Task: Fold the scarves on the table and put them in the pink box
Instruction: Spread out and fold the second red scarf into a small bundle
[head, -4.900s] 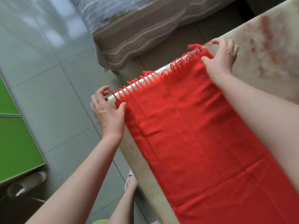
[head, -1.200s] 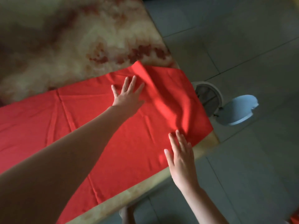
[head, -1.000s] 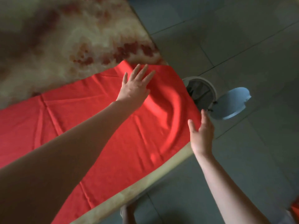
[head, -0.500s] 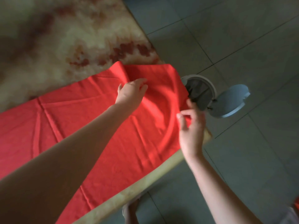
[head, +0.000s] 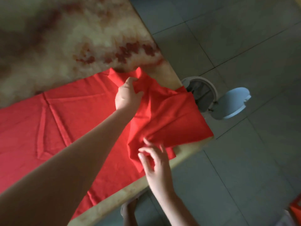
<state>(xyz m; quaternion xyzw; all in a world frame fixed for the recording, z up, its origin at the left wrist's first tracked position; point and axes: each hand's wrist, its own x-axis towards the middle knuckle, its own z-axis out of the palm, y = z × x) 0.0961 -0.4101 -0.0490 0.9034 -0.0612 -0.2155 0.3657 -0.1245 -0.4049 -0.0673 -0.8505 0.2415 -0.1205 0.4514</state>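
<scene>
on table: left hand, right hand pinching scarf

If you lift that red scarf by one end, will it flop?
Probably flops: the red scarf bunches into soft folds where the left hand grips it. Likely light: the right hand pinches its edge with fingertips alone. It might slide on the glossy table.

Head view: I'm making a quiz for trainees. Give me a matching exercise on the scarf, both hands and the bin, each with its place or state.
1 scarf
2 left hand
3 right hand
4 bin

A white, on the floor
B gripping the scarf's far edge
C red, spread on the table
D by the scarf's near edge

Pairs: 1-C, 2-B, 3-D, 4-A
</scene>
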